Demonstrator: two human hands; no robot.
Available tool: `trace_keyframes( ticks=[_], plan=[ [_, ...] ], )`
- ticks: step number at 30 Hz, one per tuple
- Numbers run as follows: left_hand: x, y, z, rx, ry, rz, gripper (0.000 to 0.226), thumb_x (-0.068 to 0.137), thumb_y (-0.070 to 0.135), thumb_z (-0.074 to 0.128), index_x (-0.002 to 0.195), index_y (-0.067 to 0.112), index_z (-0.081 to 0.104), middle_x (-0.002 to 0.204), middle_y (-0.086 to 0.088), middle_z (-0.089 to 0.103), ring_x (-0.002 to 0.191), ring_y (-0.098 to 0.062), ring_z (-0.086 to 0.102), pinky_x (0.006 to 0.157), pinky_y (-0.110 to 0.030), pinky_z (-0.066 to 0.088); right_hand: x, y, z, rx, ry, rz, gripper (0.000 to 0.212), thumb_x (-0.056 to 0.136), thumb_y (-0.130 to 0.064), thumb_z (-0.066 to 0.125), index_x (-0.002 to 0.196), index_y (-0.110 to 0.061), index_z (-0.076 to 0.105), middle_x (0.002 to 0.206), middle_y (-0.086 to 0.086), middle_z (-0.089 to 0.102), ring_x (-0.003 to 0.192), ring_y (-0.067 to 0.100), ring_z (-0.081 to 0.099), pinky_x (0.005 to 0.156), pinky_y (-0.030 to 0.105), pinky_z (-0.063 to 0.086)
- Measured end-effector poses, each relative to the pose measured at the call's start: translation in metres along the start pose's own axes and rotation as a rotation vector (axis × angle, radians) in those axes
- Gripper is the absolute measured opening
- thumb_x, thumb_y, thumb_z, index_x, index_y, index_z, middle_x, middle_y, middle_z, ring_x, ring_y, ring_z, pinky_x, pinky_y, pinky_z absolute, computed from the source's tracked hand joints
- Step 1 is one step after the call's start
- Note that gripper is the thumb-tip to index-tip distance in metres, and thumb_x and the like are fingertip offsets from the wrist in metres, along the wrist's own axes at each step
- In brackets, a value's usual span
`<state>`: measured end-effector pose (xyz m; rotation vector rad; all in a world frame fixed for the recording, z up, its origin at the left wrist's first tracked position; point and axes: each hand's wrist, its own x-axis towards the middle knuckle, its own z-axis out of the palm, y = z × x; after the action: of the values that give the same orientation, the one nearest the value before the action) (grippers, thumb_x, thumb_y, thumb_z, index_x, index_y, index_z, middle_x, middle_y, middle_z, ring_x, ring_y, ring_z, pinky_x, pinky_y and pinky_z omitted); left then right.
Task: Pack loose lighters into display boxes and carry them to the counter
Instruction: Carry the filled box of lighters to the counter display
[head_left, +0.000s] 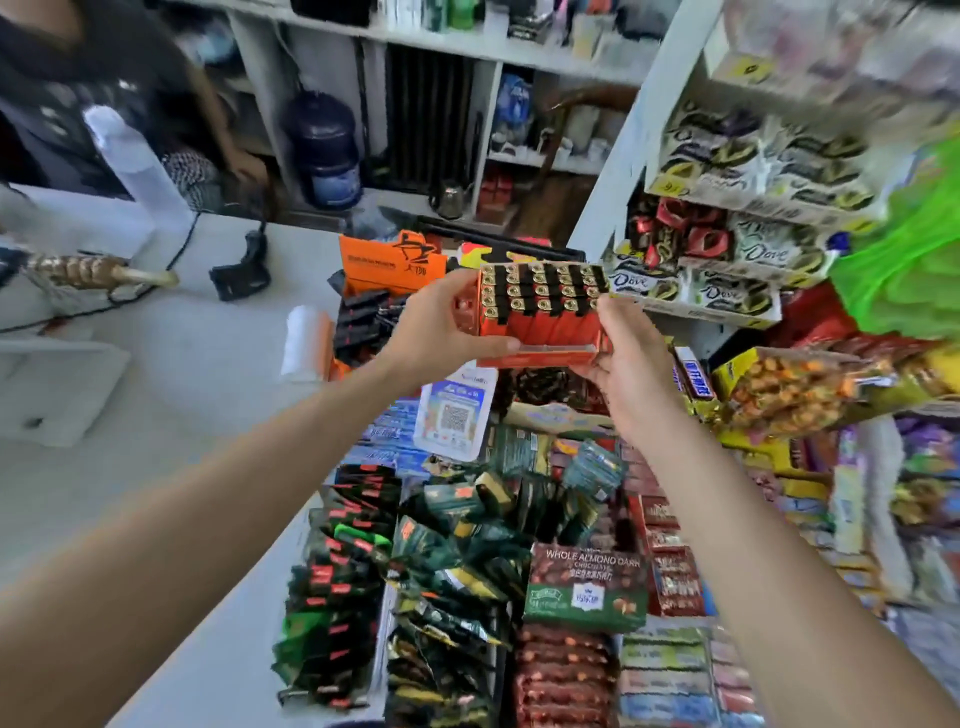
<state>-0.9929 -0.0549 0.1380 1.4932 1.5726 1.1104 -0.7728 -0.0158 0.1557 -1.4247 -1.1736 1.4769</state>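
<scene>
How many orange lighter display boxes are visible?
2. The full box is held between the left hand and right hand; the flap-up box stands on the counter behind it. More may be hidden.

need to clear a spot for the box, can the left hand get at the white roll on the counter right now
Likely yes, once freed: the left hand grips the lighter box, shared with the right hand. The white roll lies uncovered on the counter, close by on its left.

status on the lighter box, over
Left grip and right grip both hold the lighter box. Box aloft, not yet on the counter. Orange carton and snack packs crowd the spot below.
</scene>
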Motion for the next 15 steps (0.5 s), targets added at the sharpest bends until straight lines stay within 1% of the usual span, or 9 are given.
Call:
trace_keyframes(
  ticks=[1, 3, 4, 6, 8, 10, 13, 14, 15],
  plan=[
    [0.022, -0.002, -0.003, 0.034, -0.004, 0.004, 0.065, 0.066, 0.039, 0.094, 0.123, 0.022, 0.066, 0.104, 0.016, 0.071, 0.086, 0.009, 0.065, 0.082, -0.023, 0.055, 0.016, -0.006, 0.003, 0.0, 0.017, -0.004, 0.053, 0.076, -0.068, 0.065, 0.116, -0.034, 0.064, 0.131, 0.003, 0.065, 0.12, 0.025, 0.062, 0.086, 0.042, 0.058],
    [0.06, -0.006, -0.007, 0.081, -0.023, 0.008, 0.072, 0.062, 0.048, 0.092, 0.125, 0.024, 0.067, 0.108, 0.013, 0.073, 0.092, 0.002, 0.068, 0.088, -0.031, 0.058, 0.043, -0.018, 0.011, 0.011, 0.042, 0.009, 0.048, 0.081, -0.064, 0.064, 0.12, -0.035, 0.062, 0.132, 0.0, 0.064, 0.122, 0.023, 0.061, 0.094, 0.045, 0.056],
    [0.078, -0.01, -0.008, 0.1, -0.034, 0.008, 0.076, 0.059, 0.053, 0.091, 0.126, 0.025, 0.066, 0.11, 0.013, 0.074, 0.095, -0.003, 0.07, 0.09, -0.035, 0.059, 0.056, -0.022, 0.015, 0.013, 0.05, 0.01, 0.038, 0.087, -0.059, 0.062, 0.117, -0.037, 0.061, 0.132, -0.001, 0.064, 0.121, 0.022, 0.061, 0.095, 0.045, 0.055],
    [0.111, -0.017, -0.009, 0.146, -0.034, 0.007, 0.081, 0.057, 0.054, 0.091, 0.127, 0.024, 0.065, 0.112, 0.009, 0.073, 0.1, -0.01, 0.07, 0.092, -0.038, 0.057, 0.078, -0.027, 0.022, 0.017, 0.077, 0.011, 0.015, 0.097, -0.048, 0.056, 0.109, -0.039, 0.058, 0.13, -0.003, 0.064, 0.12, 0.02, 0.062, 0.098, 0.044, 0.053],
    [0.14, -0.022, -0.01, 0.197, -0.031, 0.018, 0.079, 0.059, 0.048, 0.093, 0.127, 0.019, 0.064, 0.114, 0.006, 0.07, 0.105, -0.014, 0.067, 0.097, -0.037, 0.054, 0.101, -0.029, 0.029, -0.023, 0.096, 0.009, 0.006, 0.101, -0.045, 0.053, 0.104, -0.042, 0.057, 0.13, -0.006, 0.061, 0.121, 0.017, 0.059, 0.104, 0.044, 0.049],
    [0.166, -0.03, -0.009, 0.225, -0.065, -0.001, 0.079, 0.06, 0.043, 0.094, 0.127, 0.017, 0.062, 0.115, 0.005, 0.068, 0.107, -0.017, 0.065, 0.098, -0.038, 0.053, 0.123, -0.03, 0.034, -0.088, 0.098, 0.026, 0.015, 0.095, -0.054, 0.054, 0.103, -0.043, 0.06, 0.133, -0.007, 0.06, 0.124, 0.017, 0.057, 0.11, 0.047, 0.043],
    [0.2, -0.044, -0.005, 0.255, -0.134, -0.046, 0.084, 0.059, 0.044, 0.094, 0.131, 0.018, 0.058, 0.118, 0.002, 0.068, 0.109, -0.019, 0.064, 0.098, -0.042, 0.052, 0.16, -0.02, 0.035, -0.14, 0.136, 0.072, 0.045, 0.072, -0.071, 0.059, 0.109, -0.046, 0.064, 0.145, -0.006, 0.053, 0.132, 0.018, 0.051, 0.112, 0.05, 0.041],
    [0.209, -0.049, -0.003, 0.265, -0.156, -0.043, 0.084, 0.06, 0.043, 0.095, 0.131, 0.017, 0.058, 0.118, 0.001, 0.068, 0.109, -0.02, 0.063, 0.098, -0.043, 0.052, 0.168, -0.016, 0.035, -0.15, 0.151, 0.076, 0.05, 0.071, -0.072, 0.06, 0.113, -0.046, 0.065, 0.148, -0.007, 0.05, 0.134, 0.018, 0.049, 0.112, 0.05, 0.041],
    [0.217, -0.054, -0.003, 0.277, -0.173, -0.05, 0.083, 0.06, 0.042, 0.095, 0.13, 0.016, 0.058, 0.117, 0.0, 0.068, 0.108, -0.02, 0.063, 0.098, -0.043, 0.052, 0.173, -0.014, 0.038, -0.155, 0.153, 0.077, 0.049, 0.076, -0.069, 0.061, 0.117, -0.043, 0.064, 0.147, -0.011, 0.049, 0.134, 0.018, 0.049, 0.111, 0.05, 0.042]
  ],
)
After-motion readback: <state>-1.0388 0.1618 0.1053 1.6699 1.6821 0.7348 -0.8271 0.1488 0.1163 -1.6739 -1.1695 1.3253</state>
